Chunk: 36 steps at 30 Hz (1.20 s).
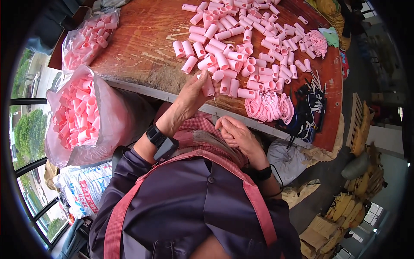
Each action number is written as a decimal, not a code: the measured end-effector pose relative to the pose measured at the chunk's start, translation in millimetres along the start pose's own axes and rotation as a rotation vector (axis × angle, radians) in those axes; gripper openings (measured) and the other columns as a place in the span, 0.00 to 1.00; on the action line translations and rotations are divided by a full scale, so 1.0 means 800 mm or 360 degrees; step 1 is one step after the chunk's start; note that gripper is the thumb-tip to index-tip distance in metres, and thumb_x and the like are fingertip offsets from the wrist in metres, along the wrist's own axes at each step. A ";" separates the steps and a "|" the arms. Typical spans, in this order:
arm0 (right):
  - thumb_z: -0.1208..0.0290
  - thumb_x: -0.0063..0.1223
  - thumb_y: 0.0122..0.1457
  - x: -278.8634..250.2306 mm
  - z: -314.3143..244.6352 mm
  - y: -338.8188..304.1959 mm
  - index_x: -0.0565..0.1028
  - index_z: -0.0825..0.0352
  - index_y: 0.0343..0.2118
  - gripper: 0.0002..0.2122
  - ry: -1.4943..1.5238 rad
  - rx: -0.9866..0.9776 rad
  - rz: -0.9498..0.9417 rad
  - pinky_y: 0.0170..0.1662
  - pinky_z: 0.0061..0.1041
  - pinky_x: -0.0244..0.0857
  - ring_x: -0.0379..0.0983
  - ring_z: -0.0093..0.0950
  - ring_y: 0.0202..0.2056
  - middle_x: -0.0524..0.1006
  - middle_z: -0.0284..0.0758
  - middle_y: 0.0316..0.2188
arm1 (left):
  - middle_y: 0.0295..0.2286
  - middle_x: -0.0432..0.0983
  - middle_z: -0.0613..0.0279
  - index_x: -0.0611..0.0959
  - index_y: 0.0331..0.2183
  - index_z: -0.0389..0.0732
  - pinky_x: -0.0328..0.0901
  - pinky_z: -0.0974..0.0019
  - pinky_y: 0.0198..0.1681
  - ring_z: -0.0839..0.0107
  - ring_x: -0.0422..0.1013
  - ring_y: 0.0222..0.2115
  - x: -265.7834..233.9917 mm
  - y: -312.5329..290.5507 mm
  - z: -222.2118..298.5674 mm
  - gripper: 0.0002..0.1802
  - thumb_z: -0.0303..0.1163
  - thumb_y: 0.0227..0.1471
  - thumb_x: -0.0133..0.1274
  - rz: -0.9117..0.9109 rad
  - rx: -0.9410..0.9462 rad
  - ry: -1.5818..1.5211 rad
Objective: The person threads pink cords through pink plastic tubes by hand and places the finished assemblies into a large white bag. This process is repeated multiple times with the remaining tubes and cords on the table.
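Note:
My left hand [192,96] grips a short pink plastic tube [208,88] at the table's near edge, thumb and fingers wrapped round it. From this tube a thin pale cord [214,101] hangs toward my lap. Lower and to the right, my right hand [236,133] is closed, its thumb and forefinger pinched together near the cord's lower end. Whether the cord is between those fingers, I cannot make out. Many similar pink tubes [222,60] with oval cut-outs are heaped on the table just beyond my left hand. Bundled pink cords [269,107] lie to the right of them.
The worn wooden table [142,47] spans the far side. Black and white cords [308,108] lie at its right, another pink bundle [318,42] farther back. Left of me stands a large plastic bag [105,112] of pink tubes; a smaller filled bag [88,41] sits beyond it.

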State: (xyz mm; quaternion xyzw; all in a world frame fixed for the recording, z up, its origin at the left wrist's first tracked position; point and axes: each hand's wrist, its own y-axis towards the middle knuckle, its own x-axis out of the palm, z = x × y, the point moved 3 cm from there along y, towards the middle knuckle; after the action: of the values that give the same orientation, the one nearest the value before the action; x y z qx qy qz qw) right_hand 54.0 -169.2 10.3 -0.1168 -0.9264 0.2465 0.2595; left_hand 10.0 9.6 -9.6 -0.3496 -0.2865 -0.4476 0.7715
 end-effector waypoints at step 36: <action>0.58 0.42 0.65 -0.158 0.059 0.001 0.67 0.62 0.32 0.12 -0.0422 -0.1003 0.1271 0.12 0.15 0.43 0.53 0.13 0.11 0.59 0.21 0.14 | 0.35 0.76 0.52 0.63 0.53 0.38 0.73 0.65 0.35 0.64 0.76 0.30 0.028 0.059 -0.159 0.22 0.37 0.61 0.43 -0.0298 -0.0627 0.1047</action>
State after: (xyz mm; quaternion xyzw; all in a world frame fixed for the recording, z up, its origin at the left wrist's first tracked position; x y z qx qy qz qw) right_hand 134.2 -231.0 -78.8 -0.5010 -0.8638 0.0483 -0.0220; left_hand 78.2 -86.0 -80.7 -0.3011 0.0368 -0.6505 0.6963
